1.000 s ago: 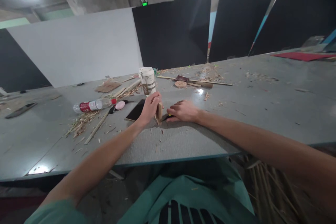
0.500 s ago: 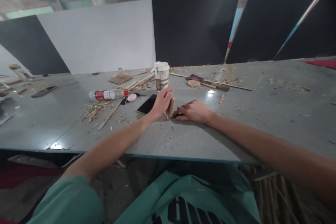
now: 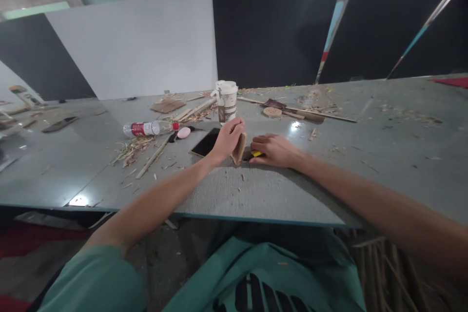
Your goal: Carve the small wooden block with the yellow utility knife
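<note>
My left hand [image 3: 227,139] is closed around a small upright piece of wood [image 3: 240,149], which stands on the grey table [image 3: 256,195]. My right hand [image 3: 276,150] lies just to its right, fingers curled over a small black and yellow tool [image 3: 255,154] pressed against the foot of the wood. Wood shavings lie on the table in front of both hands.
A dark phone [image 3: 206,143] lies just left of my left hand. Behind stand a paper cup [image 3: 227,101], a lying water bottle [image 3: 149,128] and a pink oval object [image 3: 183,132]. Wood strips and chips [image 3: 146,156] scatter left; sticks and a wooden disc [image 3: 272,112] lie behind.
The view has shifted to the left and slightly up. Both hands stay at the wood piece; a yellow part of the tool now shows under my right fingers.
</note>
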Motion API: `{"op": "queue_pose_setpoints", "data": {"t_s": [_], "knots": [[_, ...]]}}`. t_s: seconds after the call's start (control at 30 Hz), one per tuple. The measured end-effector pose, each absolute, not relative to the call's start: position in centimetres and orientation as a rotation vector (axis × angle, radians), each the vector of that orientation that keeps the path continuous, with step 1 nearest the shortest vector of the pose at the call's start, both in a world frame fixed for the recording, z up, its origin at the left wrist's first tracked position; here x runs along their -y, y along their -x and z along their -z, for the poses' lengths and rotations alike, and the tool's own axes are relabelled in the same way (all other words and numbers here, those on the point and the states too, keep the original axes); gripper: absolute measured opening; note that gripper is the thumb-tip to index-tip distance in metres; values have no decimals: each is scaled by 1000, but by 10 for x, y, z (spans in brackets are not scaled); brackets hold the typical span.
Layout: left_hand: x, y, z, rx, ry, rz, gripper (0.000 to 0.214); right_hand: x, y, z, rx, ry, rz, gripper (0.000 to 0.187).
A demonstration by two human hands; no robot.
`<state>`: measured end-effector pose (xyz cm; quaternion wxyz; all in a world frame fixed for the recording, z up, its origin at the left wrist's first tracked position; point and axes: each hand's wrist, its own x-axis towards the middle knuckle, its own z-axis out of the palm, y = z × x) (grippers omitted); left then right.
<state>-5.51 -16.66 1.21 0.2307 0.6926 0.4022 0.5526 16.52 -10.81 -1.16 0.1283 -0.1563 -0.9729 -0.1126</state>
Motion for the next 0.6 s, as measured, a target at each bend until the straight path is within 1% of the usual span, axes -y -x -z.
{"op": "queue_pose_setpoints", "data": {"t_s": [0.2,0.6], "knots": [[166,55,-10,-1111,-1890,-1496,28,109,-166,7,2822,411,275,52],[164,54,-11,-1152,-1900,-1483,24,114,-166,2,2852,426,217,46]]}}
